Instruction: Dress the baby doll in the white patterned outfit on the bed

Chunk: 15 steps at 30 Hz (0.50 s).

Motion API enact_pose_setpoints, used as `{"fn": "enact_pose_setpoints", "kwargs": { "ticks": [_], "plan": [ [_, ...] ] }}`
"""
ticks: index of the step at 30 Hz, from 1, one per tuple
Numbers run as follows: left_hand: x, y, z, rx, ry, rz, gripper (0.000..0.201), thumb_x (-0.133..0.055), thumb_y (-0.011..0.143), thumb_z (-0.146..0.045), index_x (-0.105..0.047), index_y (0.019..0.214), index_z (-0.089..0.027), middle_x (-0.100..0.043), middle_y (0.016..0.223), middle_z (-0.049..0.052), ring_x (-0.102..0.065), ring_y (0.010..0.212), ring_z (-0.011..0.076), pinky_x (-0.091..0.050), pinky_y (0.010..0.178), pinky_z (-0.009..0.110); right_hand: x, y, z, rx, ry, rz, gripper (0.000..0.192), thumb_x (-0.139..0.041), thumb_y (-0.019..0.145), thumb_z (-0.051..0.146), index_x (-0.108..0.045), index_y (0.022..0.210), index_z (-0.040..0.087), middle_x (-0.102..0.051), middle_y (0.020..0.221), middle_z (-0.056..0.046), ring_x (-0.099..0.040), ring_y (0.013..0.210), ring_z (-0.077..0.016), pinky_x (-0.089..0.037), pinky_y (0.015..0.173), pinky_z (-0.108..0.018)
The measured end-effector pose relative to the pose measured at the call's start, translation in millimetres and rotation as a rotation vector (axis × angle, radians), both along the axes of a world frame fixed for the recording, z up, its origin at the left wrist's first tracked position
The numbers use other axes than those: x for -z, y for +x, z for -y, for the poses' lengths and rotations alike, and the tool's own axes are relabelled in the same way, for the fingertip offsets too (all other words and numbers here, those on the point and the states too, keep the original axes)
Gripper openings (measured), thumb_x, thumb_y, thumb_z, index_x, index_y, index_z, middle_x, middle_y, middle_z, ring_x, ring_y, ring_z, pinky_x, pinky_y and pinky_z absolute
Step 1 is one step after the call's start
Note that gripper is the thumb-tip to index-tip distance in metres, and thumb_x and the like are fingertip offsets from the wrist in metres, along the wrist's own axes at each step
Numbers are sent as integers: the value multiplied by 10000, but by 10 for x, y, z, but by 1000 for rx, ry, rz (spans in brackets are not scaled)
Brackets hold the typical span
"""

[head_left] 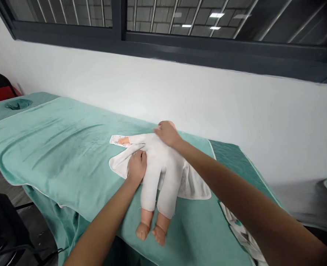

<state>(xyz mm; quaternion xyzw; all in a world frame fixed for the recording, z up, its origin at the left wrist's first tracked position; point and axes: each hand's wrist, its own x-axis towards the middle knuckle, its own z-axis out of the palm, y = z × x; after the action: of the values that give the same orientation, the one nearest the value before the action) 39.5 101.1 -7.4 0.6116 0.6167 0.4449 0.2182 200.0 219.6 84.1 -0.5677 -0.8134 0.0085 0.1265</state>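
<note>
Lying on its back in the middle of the teal-covered table (64,147), the baby doll (159,173) wears a white one-piece suit, its bare feet (151,232) pointing toward you at the near edge and its head at the far side, mostly hidden under your hand. Your left hand (137,166) presses flat, fingers together, on the suit at the doll's left side, closed on nothing. Your right hand (166,133) rests on the doll's upper chest by the neck; whether its fingers pinch the fabric, you cannot tell. The two hands sit near each other but apart. A white cloth (192,184) is spread beneath the doll, showing on both sides. One sleeved doll arm (123,140) stretches left. Further right, a patterned cloth (242,231) hangs off the near edge. Beyond the table stand a white wall (235,111) and a dark-framed window (207,33).
</note>
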Motion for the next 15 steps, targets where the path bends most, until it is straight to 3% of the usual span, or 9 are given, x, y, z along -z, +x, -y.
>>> {"fn": "enact_pose_setpoints", "kwargs": {
  "ticks": [4, 7, 10, 15],
  "plan": [
    [25, -40, -118, 62, 21, -254, 233, -428, 982, -235, -643, 933, -160, -682, 944, 156, -623, 936, 283, -424, 813, 388, 157, -592, 2, -186, -85, 223, 440, -549, 922, 436, -558, 1263, 159, -583, 1338, -176, -506, 1260, -347, -415, 1015, -476],
    [45, -87, -182, 84, 74, -541, 224, -416, 971, -176, -639, 979, -155, -671, 1043, 156, -579, 1051, 308, -426, 869, 423, 255, -791, -65, -220, -150, 263, 406, -624, 874, 421, -595, 1191, 168, -626, 1279, -168, -555, 1200, -353, -446, 958, -477],
    [62, -130, -249, 29, 118, -734, 252, -403, 969, -162, -621, 1096, -165, -627, 1188, 161, -533, 1119, 314, -418, 917, 462, 268, -788, -133, -221, -187, 266, 356, -623, 873, 419, -607, 1138, 182, -672, 1200, -151, -631, 1066, -322, -479, 864, -426],
    [99, -288, -455, -144, 24, -641, 249, -497, 924, -202, -611, 1143, -167, -608, 1203, 162, -512, 1169, 335, -422, 944, 474, 189, -581, -91, -193, -153, 201, 354, -560, 916, 456, -572, 1176, 216, -689, 1180, -106, -650, 995, -285, -476, 772, -361]
  ]
}}
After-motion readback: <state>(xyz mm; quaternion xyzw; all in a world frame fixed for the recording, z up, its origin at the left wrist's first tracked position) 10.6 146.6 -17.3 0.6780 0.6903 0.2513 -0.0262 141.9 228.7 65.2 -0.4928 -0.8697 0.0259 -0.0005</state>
